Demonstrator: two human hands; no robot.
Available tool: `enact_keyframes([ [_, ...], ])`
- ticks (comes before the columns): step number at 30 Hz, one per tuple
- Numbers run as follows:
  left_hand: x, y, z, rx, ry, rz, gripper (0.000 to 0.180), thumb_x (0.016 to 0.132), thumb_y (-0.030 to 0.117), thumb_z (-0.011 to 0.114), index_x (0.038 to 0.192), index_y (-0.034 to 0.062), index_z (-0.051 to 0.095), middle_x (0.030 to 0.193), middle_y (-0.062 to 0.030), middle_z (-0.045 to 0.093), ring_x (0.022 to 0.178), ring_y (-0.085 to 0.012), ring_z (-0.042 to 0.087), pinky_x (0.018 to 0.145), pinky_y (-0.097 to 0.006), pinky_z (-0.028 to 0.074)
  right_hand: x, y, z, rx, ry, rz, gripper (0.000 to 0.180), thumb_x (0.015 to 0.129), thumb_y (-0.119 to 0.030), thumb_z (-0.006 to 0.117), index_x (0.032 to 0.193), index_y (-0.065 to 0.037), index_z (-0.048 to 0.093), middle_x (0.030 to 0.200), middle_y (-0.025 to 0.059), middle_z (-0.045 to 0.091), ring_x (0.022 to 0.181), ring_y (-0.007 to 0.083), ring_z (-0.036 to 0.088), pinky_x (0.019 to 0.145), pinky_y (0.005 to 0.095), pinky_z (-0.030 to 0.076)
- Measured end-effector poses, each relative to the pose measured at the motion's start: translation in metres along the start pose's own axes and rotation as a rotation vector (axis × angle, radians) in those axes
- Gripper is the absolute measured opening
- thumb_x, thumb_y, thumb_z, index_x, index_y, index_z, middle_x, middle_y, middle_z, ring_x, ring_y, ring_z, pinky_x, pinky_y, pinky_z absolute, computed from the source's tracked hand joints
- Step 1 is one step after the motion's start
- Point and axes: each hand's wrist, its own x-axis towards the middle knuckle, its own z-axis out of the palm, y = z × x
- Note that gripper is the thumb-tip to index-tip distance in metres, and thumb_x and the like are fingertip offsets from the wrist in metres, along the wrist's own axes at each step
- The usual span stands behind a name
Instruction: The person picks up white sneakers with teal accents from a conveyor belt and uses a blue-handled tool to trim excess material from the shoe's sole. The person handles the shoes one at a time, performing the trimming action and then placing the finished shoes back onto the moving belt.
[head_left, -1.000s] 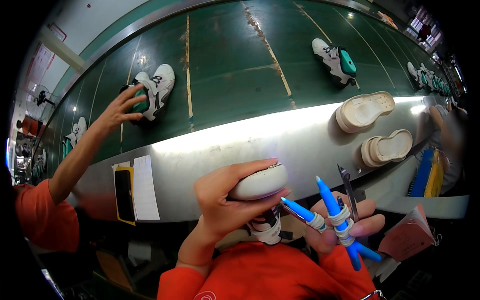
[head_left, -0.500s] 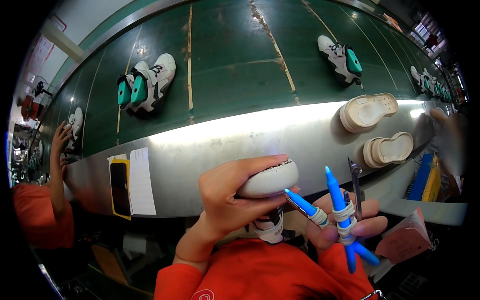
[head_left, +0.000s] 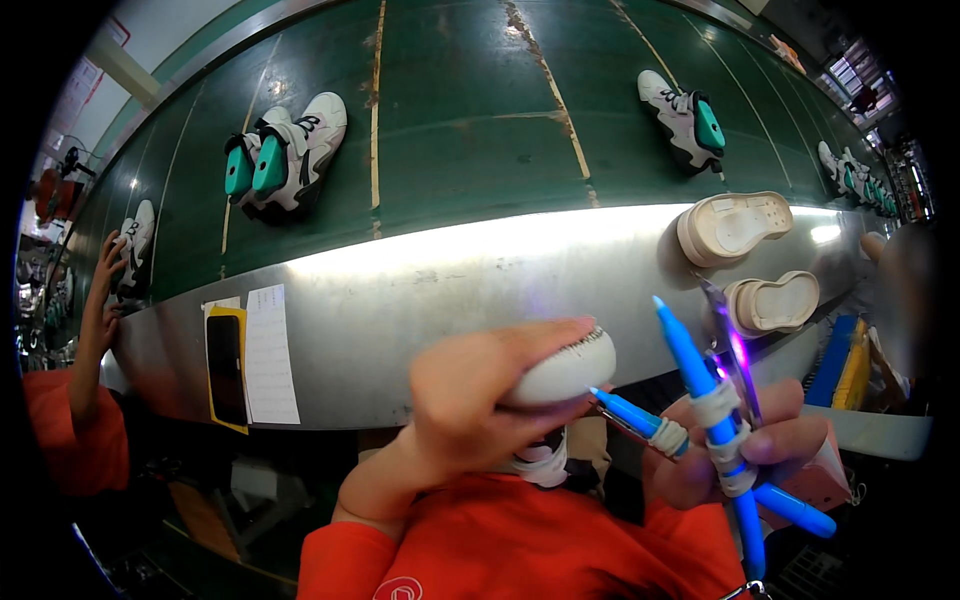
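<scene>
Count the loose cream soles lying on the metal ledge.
2: one sole lies on the ledge's upper right, the other sole just below it, nearer the right hand. More may be hidden past the right rim.

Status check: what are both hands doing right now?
Left hand grips white shoe. Right hand holds blue pens. Nothing between them.

Head-worn fisheye view, looking steeply down and forward.
The left hand (head_left: 470, 400) and right hand (head_left: 745, 450) sit close under the lens; the green conveyor belt (head_left: 470, 120) curves away beyond the fingertips.
</scene>
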Motion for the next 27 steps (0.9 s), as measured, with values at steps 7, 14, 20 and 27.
enact_keyframes([
  [7, 0.035, -0.077, -0.012, -0.096, 0.175, -0.408, 0.043, 0.054, 0.018, 0.082, 0.084, 0.0025, 0.056, 0.081, -0.0056, 0.06, 0.075, -0.0145, 0.059, 0.069, -0.026, 0.047, -0.028, 0.004, -0.009, -0.043, 0.438, 0.323, 0.045, 0.073, -0.04, 0.066, 0.083, -0.009, 0.035, 0.071, 0.0023, 0.038, 0.053, 0.0068, 0.036, 0.045, 0.0188, 0.029],
  [14, -0.007, -0.134, -0.003, 0.528, -0.168, -0.507, 0.052, 0.056, 0.037, 0.08, 0.084, -0.0031, 0.062, 0.118, -0.015, 0.044, 0.114, -0.0296, 0.037, 0.092, -0.036, 0.036, -0.067, 0.009, -0.026, 0.321, 0.305, 0.859, 0.031, 0.078, -0.031, 0.058, 0.082, -0.005, 0.041, 0.069, 0.0051, 0.042, 0.05, 0.008, 0.04, 0.047, 0.0204, 0.037],
  [20, -0.059, -0.077, -0.017, 0.271, 0.134, -0.047, 0.068, 0.074, 0.045, 0.06, 0.117, -0.0043, 0.043, 0.124, -0.019, 0.04, 0.117, -0.0313, 0.037, 0.099, -0.041, 0.027, -0.073, 0.01, -0.035, 0.332, 0.247, 0.918, 0.03, 0.077, -0.029, 0.058, 0.082, -0.004, 0.043, 0.069, 0.0058, 0.045, 0.052, 0.0087, 0.043, 0.048, 0.0208, 0.038],
  [27, -0.143, -0.078, -0.004, 0.67, -0.136, 0.952, 0.05, 0.083, 0.033, 0.052, 0.128, 0.0341, 0.031, 0.13, 0.0042, 0.037, 0.122, -0.0167, 0.034, 0.105, -0.046, 0.021, -0.072, 0.005, -0.034, 0.385, 0.242, 0.902, 0.03, 0.075, -0.03, 0.059, 0.078, -0.004, 0.043, 0.065, 0.0049, 0.042, 0.048, 0.0079, 0.039, 0.045, 0.0204, 0.035],
])
